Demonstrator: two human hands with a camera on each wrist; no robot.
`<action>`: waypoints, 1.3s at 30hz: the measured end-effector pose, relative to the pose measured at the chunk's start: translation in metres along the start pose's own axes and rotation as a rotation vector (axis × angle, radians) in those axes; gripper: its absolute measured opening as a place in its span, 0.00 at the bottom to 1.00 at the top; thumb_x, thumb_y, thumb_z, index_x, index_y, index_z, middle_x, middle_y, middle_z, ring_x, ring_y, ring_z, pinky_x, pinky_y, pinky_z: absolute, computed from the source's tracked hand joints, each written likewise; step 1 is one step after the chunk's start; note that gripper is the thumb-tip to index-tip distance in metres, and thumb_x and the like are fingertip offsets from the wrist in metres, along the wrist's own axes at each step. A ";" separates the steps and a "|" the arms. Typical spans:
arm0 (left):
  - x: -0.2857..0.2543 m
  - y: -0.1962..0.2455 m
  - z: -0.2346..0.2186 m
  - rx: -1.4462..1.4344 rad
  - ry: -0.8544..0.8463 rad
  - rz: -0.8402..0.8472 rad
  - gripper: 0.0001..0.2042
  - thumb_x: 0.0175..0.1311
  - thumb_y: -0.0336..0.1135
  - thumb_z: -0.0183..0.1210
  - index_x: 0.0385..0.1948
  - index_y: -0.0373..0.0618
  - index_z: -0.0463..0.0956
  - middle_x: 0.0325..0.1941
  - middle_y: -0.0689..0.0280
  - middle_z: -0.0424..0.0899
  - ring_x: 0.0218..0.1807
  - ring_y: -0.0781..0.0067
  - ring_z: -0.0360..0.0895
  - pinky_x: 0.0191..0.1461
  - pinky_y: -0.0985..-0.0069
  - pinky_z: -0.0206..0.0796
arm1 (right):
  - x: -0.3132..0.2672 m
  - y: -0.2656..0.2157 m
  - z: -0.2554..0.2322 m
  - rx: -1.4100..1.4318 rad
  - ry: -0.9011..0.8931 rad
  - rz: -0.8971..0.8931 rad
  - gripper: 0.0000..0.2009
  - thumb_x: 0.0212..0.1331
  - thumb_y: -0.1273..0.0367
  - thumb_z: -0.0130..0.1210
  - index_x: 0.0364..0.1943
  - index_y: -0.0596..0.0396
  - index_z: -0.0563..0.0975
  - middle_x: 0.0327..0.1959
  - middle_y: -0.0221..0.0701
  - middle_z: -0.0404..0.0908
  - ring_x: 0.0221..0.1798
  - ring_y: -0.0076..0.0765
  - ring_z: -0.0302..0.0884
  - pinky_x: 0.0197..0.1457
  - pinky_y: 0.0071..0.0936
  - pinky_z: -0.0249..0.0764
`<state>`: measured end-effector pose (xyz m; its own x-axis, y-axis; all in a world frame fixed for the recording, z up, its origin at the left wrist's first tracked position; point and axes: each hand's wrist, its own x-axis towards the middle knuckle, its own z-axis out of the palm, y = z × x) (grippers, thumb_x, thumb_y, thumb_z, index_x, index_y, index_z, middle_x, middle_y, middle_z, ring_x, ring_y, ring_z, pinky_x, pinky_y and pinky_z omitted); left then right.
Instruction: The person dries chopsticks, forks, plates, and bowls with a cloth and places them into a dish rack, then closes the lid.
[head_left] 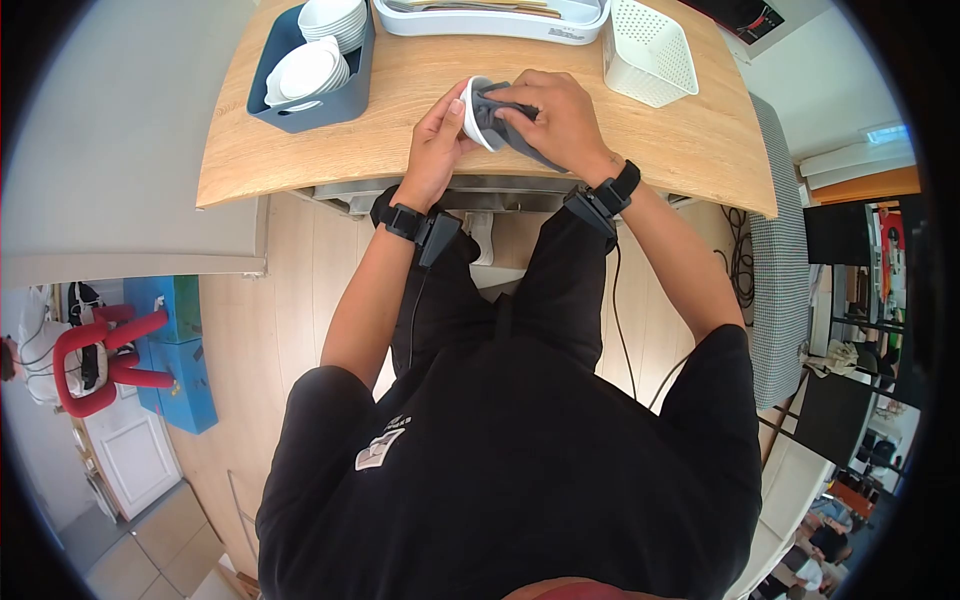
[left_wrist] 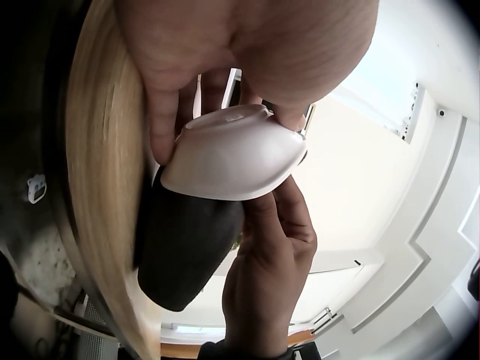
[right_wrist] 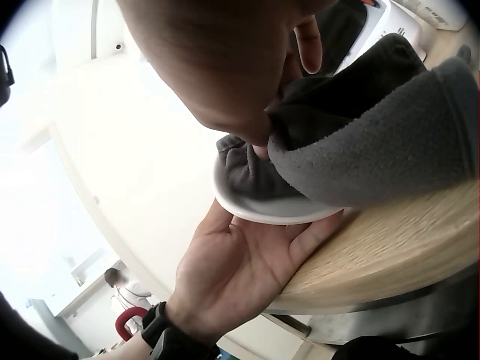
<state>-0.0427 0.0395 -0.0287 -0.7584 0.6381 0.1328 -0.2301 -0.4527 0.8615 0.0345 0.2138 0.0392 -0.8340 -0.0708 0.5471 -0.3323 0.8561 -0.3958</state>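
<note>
A white bowl [head_left: 470, 118] is tilted on its side above the table's front part, its rim gripped by the left hand [head_left: 437, 145] with the thumb at the edge. The right hand [head_left: 562, 120] pinches a grey cloth [head_left: 515, 138] and presses part of it into the bowl. In the right wrist view the cloth [right_wrist: 375, 142] lies bunched inside the bowl [right_wrist: 274, 210] and hangs over its rim, while the left hand [right_wrist: 232, 266] supports the bowl from below. The left wrist view shows the bowl's smooth outer side [left_wrist: 232, 161], with the cloth [left_wrist: 187, 244] hanging beyond it.
On the wooden table [head_left: 420, 75], a blue-grey bin [head_left: 325, 112] with stacked white bowls [head_left: 308, 72] stands at the left. A white tray [head_left: 490, 27] holding long thin items lies at the back, and a white perforated basket [head_left: 650, 85] stands at the right.
</note>
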 end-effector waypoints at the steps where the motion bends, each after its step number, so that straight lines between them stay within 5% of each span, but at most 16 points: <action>1: 0.000 0.000 0.000 0.001 -0.004 -0.007 0.26 0.78 0.46 0.50 0.71 0.41 0.64 0.64 0.59 0.76 0.61 0.68 0.77 0.62 0.65 0.76 | 0.001 0.001 0.001 -0.016 0.040 0.028 0.10 0.55 0.67 0.64 0.41 0.42 0.88 0.31 0.27 0.81 0.36 0.38 0.78 0.48 0.36 0.70; 8: -0.002 0.002 -0.001 0.015 0.000 -0.005 0.25 0.78 0.45 0.50 0.70 0.39 0.64 0.64 0.58 0.76 0.62 0.66 0.77 0.62 0.63 0.77 | 0.008 0.009 0.002 -0.249 0.102 -0.093 0.10 0.54 0.69 0.65 0.40 0.43 0.88 0.31 0.23 0.81 0.36 0.35 0.78 0.48 0.34 0.69; 13: -0.002 0.001 -0.003 -0.082 0.013 0.001 0.24 0.78 0.42 0.50 0.70 0.39 0.63 0.64 0.57 0.76 0.62 0.64 0.78 0.62 0.62 0.77 | -0.005 0.020 -0.003 -0.353 -0.044 -0.121 0.09 0.53 0.70 0.63 0.38 0.43 0.88 0.31 0.24 0.79 0.39 0.34 0.78 0.52 0.34 0.67; 25: -0.003 0.000 0.003 0.053 0.007 0.007 0.23 0.76 0.40 0.54 0.68 0.41 0.67 0.65 0.62 0.76 0.62 0.70 0.76 0.64 0.66 0.74 | -0.006 -0.004 -0.011 -0.080 -0.028 -0.043 0.10 0.53 0.67 0.66 0.40 0.43 0.87 0.32 0.25 0.82 0.37 0.38 0.79 0.50 0.35 0.70; 39: -0.001 -0.004 -0.003 0.078 0.011 -0.021 0.23 0.79 0.43 0.49 0.68 0.39 0.65 0.64 0.58 0.76 0.63 0.64 0.76 0.64 0.60 0.74 | -0.016 0.015 -0.016 -0.233 0.009 -0.023 0.10 0.55 0.66 0.65 0.42 0.43 0.87 0.32 0.25 0.81 0.36 0.37 0.78 0.47 0.34 0.70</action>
<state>-0.0428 0.0385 -0.0335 -0.7609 0.6396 0.1094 -0.1980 -0.3894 0.8996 0.0501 0.2359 0.0366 -0.8229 -0.0877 0.5613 -0.2398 0.9493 -0.2032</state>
